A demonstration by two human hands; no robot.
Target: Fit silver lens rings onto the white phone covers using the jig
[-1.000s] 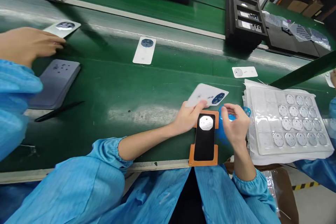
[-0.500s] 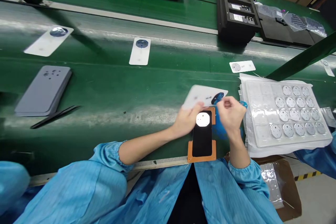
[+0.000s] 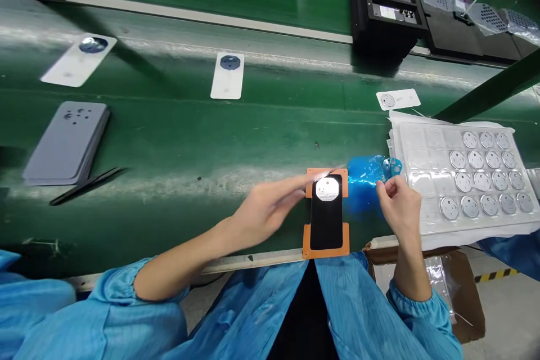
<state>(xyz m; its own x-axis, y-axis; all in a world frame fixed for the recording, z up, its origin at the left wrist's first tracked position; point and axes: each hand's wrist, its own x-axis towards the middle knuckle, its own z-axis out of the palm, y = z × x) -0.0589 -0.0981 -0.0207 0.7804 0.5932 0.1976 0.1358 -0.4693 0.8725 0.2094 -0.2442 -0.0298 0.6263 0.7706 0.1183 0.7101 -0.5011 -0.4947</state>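
My left hand (image 3: pixel 268 208) reaches over an orange fixture (image 3: pixel 326 255), fingers together on a thin white panel (image 3: pixel 331 172) seen almost edge-on at the fixture's top. A black phone-shaped plate (image 3: pixel 327 222) lies in the fixture, with a white disc-shaped piece (image 3: pixel 327 189) at its upper end. To the right, my right hand (image 3: pixel 400 205) is pinched at the edge of crumpled blue film (image 3: pixel 365 174), a bit of which seems to be between its fingertips.
A clear tray (image 3: pixel 426 180) of round pieces lies at the right. Stacked grey panels (image 3: pixel 65 143) and black tweezers (image 3: pixel 86 187) are at the left. White panels (image 3: pixel 226 84) lie farther back. A black box stack (image 3: pixel 382 28) stands behind, and a green post slants at the right.
The white panel has tilted from face-up to nearly edge-on over the fixture. My right hand has moved away from it, right and down, to the blue film.
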